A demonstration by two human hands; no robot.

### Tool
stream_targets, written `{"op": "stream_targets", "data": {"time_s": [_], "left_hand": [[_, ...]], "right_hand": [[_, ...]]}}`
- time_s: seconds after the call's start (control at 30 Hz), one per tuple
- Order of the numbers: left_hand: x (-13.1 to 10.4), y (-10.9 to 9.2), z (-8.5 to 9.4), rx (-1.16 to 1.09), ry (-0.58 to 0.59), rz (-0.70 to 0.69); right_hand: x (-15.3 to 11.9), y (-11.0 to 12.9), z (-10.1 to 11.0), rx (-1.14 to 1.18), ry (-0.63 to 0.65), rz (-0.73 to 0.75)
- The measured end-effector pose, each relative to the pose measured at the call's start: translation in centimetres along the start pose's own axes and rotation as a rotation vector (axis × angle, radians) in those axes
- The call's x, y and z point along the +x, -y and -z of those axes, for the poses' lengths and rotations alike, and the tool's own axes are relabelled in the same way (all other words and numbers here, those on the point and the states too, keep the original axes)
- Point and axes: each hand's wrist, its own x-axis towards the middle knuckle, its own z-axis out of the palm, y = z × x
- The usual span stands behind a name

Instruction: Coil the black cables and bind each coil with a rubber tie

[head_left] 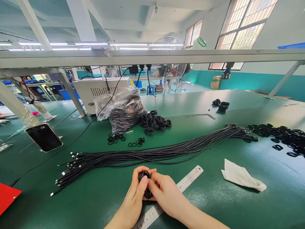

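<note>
In front of me, my left hand (133,195) is closed around a small bundle of black rings (148,194). The fingers of my right hand (168,192) pinch the bundle from the other side, with thumb and fingertips against it. Fingers cover much of the bundle, so its exact shape is partly hidden. Beneath both hands a steel ruler (190,178) lies slantwise on the green table. Just beyond them stretches a long bunch of black cables (152,156) with metal plug ends.
Black rings lie in heaps at the middle (156,122) and a pile of black loops (283,135) at the right. A plastic bag (126,111) stands behind. A white cloth (243,176) rests at right, a phone (44,137) leans at left. A metal shelf beam (152,58) crosses above.
</note>
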Motion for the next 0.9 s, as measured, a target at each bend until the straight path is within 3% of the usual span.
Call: {"op": "stream_targets", "data": {"time_s": [0.17,0.23,0.37,0.5,0.7,0.8,0.9], "left_hand": [[-0.2,-0.5,0.4,0.147,-0.010,-0.051],[-0.3,-1.2,0.6,0.199,0.062,-0.053],[-0.7,-2.5,1.3,0.303,0.256,0.088],[-1.0,-2.7,2.3,0.410,0.363,0.157],[0.0,-2.0,3.1,0.210,0.611,0.178],[0.5,-1.5,3.3,0.134,0.640,0.182],[0.6,-1.1,3.5,0.150,0.631,0.198]], "right_hand": [[-0.8,0.9,0.2,-0.213,-0.015,0.040],[-0.8,1.2,1.0,-0.233,0.006,0.021],[-0.6,1.3,2.8,-0.124,0.020,0.000],[-0.7,1.0,4.0,0.112,0.333,0.063],[0.0,0.8,5.3,0.499,0.847,-0.189],[0.2,0.8,5.7,0.572,0.962,-0.208],[0.2,0.9,6.0,0.577,0.932,-0.195]]}}
